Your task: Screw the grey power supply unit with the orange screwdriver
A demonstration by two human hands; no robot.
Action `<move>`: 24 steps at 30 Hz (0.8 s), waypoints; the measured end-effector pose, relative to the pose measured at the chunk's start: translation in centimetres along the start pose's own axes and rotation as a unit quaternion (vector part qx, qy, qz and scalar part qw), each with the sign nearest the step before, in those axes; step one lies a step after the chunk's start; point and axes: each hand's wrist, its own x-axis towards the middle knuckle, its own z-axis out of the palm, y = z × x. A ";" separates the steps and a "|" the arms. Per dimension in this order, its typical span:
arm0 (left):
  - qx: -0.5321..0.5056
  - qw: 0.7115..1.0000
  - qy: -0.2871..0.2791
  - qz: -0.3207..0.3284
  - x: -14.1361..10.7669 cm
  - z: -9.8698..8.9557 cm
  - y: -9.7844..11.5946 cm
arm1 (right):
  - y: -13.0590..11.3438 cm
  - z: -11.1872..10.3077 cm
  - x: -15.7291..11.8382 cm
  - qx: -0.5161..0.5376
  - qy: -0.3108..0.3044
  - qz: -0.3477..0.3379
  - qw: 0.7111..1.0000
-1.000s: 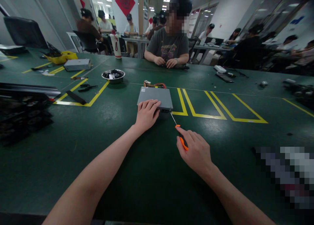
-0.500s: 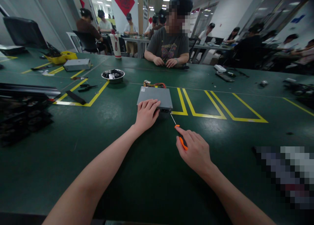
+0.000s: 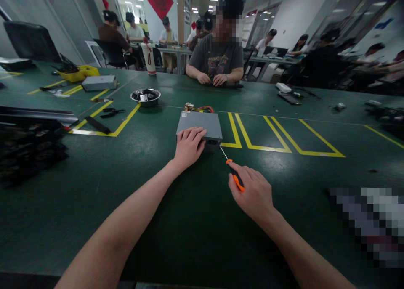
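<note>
A grey metal power supply unit (image 3: 202, 121) lies flat on the green table, its bundle of coloured cables (image 3: 205, 109) behind it. My left hand (image 3: 190, 145) grips its near side, fingers on the top face and thumb by the front edge. In my right hand (image 3: 252, 189) is a screwdriver (image 3: 237, 182) with an orange and black handle, the index finger stretched along it. The thin shaft points up and left. Its tip is at the unit's near right corner; whether it sits in a screw is too small to tell.
A metal bowl (image 3: 145, 97) of small parts stands beyond the unit to the left. Stacked dark parts (image 3: 31, 150) fill the left side. Yellow tape (image 3: 268, 149) marks the table. Across it sits a person (image 3: 216, 57); a pixelated object (image 3: 369, 226) lies at right.
My right hand and the screwdriver handle have shifted slightly to the right, the tip staying at the unit's corner. My left hand and the power supply unit look unmoved.
</note>
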 end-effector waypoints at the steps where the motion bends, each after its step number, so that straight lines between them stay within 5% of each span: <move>1: 0.001 1.000 -0.001 0.000 0.0 0.0 0.0 | 0.0 0.0 0.0 0.000 0.005 -0.002 1.000; 24: 0.005 1.000 0.001 0.003 0.1 0.0 0.1 | -0.3 0.1 -0.2 -0.002 -0.016 -0.001 1.000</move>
